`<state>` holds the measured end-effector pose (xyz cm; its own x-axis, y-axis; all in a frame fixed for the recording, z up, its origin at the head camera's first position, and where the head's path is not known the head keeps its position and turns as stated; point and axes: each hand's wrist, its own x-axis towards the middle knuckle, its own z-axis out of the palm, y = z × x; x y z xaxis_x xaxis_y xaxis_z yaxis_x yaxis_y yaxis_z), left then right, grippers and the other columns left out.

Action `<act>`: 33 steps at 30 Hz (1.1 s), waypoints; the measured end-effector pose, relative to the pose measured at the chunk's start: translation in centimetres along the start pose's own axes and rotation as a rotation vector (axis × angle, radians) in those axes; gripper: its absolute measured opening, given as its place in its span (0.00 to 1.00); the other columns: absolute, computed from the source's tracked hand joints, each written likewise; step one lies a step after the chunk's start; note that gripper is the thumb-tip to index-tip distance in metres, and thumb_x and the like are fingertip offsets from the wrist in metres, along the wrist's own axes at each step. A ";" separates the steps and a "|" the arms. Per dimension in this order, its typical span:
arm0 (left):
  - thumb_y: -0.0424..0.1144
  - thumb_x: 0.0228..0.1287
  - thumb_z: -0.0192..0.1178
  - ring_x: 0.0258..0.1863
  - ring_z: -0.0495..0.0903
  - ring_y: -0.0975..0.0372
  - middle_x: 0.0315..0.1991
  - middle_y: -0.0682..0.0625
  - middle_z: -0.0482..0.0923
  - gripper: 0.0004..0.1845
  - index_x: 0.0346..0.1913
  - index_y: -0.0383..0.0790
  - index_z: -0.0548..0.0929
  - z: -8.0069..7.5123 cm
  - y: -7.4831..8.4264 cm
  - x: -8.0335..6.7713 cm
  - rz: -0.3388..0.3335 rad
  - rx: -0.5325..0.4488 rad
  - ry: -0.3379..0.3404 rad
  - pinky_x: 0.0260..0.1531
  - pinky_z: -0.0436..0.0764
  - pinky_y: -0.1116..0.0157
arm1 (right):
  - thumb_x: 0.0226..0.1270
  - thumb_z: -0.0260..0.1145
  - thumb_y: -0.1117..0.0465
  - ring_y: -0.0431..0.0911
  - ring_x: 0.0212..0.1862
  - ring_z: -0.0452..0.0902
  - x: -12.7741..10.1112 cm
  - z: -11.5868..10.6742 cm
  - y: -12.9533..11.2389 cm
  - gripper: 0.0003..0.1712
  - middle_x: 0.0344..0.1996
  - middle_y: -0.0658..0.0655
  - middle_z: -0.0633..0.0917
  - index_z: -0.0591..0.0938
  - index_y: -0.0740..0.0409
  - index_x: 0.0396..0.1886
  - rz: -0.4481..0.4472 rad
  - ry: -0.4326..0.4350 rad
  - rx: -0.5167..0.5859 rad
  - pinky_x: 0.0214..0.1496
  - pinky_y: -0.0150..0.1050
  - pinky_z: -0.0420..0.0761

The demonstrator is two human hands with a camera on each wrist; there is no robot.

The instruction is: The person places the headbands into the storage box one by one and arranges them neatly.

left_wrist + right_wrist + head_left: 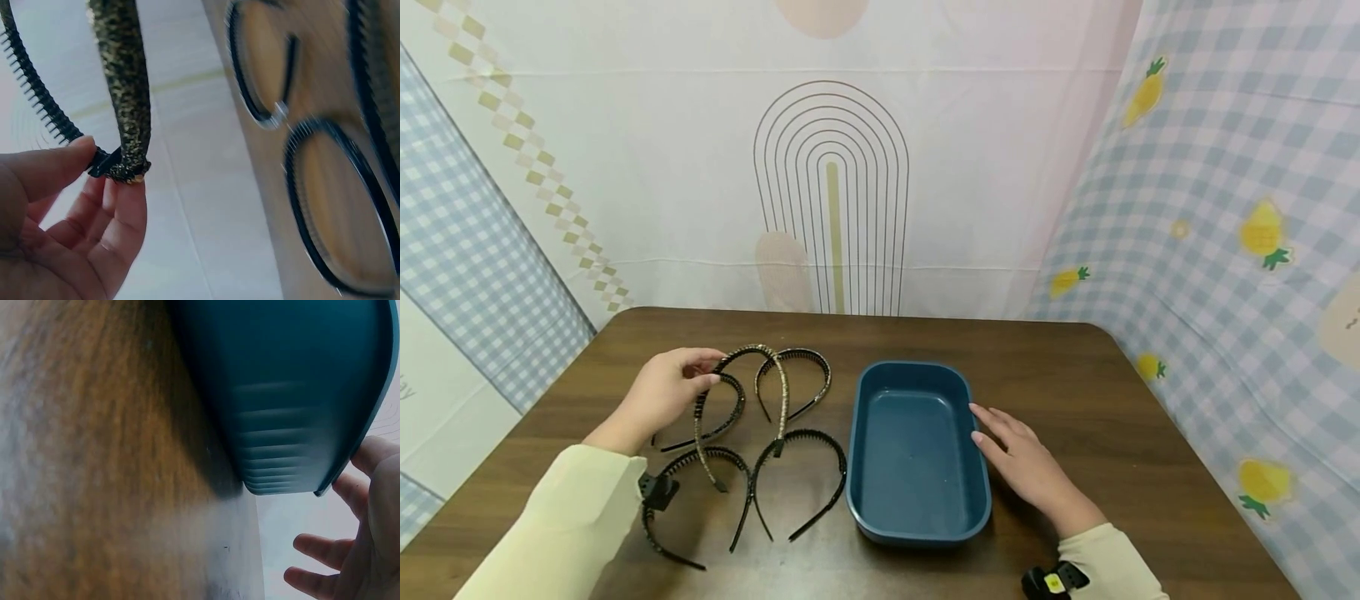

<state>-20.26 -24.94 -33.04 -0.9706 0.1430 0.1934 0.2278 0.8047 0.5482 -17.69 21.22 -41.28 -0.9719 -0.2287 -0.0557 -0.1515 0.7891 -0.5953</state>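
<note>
My left hand (662, 390) pinches a gold-and-black patterned headband (785, 392) between thumb and fingers, holding it above the table's left side. In the left wrist view, small teeth line the inner side of this headband (128, 81). Below and around it lie other toothed headbands: a black one (841, 477) in front, another black one (651, 537) at front left, and a patterned one (828, 377) behind. The fingers of my right hand (1026, 462) touch the right rim of a blue rectangular basin (917, 475), extended rather than curled round it. Nothing lies inside the basin.
The brown wooden table (1120, 467) has rounded far corners. A pale printed curtain (985, 167) hangs behind it, and blue checked cloth (1210, 292) with pineapples hangs along the right side.
</note>
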 end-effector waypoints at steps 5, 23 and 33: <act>0.30 0.64 0.61 0.43 0.80 0.47 0.42 0.37 0.82 0.17 0.55 0.30 0.80 0.9 2.4 0.8 0.032 -0.032 -0.012 0.40 0.78 0.51 | 0.73 0.43 0.33 0.67 0.72 0.49 0.0 0.1 0.0 0.38 0.73 0.65 0.58 0.58 0.42 0.76 -0.006 0.013 -0.025 0.62 0.72 0.57; 0.29 0.63 0.61 0.41 0.77 0.52 0.37 0.44 0.80 0.14 0.52 0.33 0.82 3.7 7.7 3.1 0.042 -0.096 -0.095 0.42 0.76 0.54 | 0.73 0.41 0.32 0.67 0.72 0.49 -0.1 0.1 0.1 0.38 0.73 0.66 0.58 0.57 0.43 0.76 -0.005 0.008 -0.039 0.62 0.73 0.56; 0.30 0.65 0.60 0.46 0.78 0.52 0.44 0.42 0.81 0.16 0.55 0.34 0.81 5.2 10.5 4.2 0.024 -0.143 -0.105 0.46 0.77 0.55 | 0.72 0.39 0.31 0.67 0.72 0.50 0.0 0.2 0.2 0.39 0.73 0.65 0.58 0.58 0.43 0.76 -0.001 0.010 -0.049 0.62 0.73 0.56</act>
<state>-22.30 -12.87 -30.70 -0.9657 0.2271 0.1258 0.2527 0.7111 0.6562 -17.73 21.23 -41.53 -0.9734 -0.2241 -0.0474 -0.1607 0.8157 -0.5558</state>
